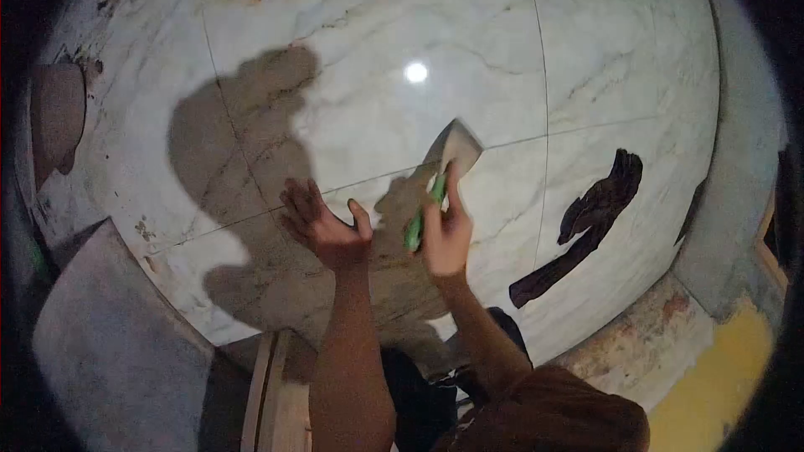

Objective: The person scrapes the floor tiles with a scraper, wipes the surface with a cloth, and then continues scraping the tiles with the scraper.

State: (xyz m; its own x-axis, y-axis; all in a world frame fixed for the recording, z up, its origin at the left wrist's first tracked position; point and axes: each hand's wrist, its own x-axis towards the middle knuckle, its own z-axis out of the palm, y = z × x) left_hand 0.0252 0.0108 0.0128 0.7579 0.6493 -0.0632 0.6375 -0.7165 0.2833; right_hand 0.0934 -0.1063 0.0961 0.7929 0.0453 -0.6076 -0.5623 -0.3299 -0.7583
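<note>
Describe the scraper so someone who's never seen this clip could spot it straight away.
Start with the large, pale marbled tiles, then find the right hand near the middle of the view. The scraper is in its grip, blade toward the top of the picture. Its bright green handle sets it apart from the bare left hand and the dark, glove-shaped item.

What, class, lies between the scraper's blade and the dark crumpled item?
In the head view, only pale tile, crossed by a thin dark joint, separates the blade from the dark item.

The fingers (454,188) of the right hand (446,238) grip a green-handled scraper (437,188) over veined tiles (486,59).
</note>
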